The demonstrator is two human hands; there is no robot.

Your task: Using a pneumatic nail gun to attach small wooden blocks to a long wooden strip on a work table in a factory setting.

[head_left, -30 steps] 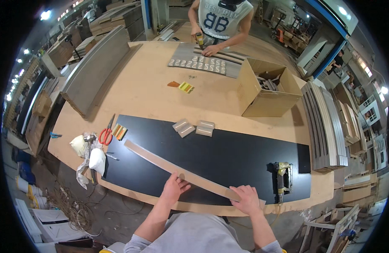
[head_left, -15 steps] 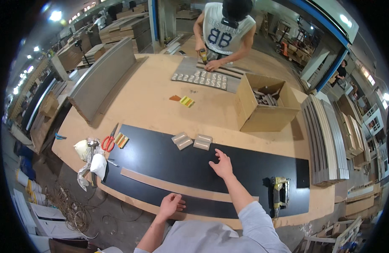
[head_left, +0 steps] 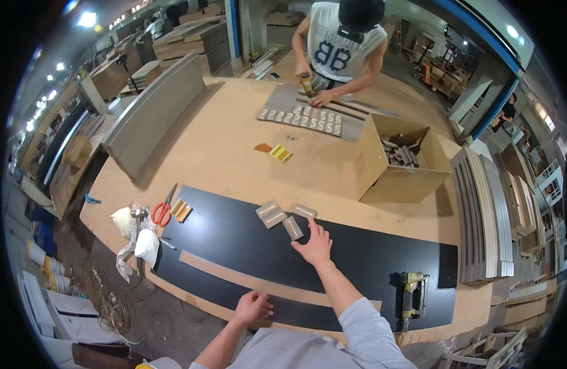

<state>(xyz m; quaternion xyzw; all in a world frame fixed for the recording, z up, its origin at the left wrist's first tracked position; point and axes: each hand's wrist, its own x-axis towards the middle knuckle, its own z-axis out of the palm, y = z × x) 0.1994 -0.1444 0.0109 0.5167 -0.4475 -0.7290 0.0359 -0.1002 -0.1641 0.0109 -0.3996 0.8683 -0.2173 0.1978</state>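
Observation:
My right hand (head_left: 315, 247) reaches over the long black panel (head_left: 363, 252), its thumb and fingers around the edges of a small grey-brown block (head_left: 292, 228) with a pale line on top. A similar block (head_left: 305, 211) lies just beyond the fingertips. Left of these, two more blocks (head_left: 271, 214) sit side by side at the panel's far edge. My left hand (head_left: 254, 307) rests low over the panel with its fingers curled and no object showing in them. Close to its fingertips runs a long thin brown strip (head_left: 277, 285), lying along the panel.
A nail gun (head_left: 411, 298) lies on the panel's right end. Red-handled scissors (head_left: 162, 212) and a white bag (head_left: 147, 247) are at left. Across the table (head_left: 234, 160), a person (head_left: 342, 55) works with a power tool near an open cardboard box (head_left: 400, 175). An upright board (head_left: 154, 117) stands far left.
My right hand has moved slightly left to the blocks. The right pair has come apart: one block is turned and nearer me. My left hand stays near the strip, fingers curled.

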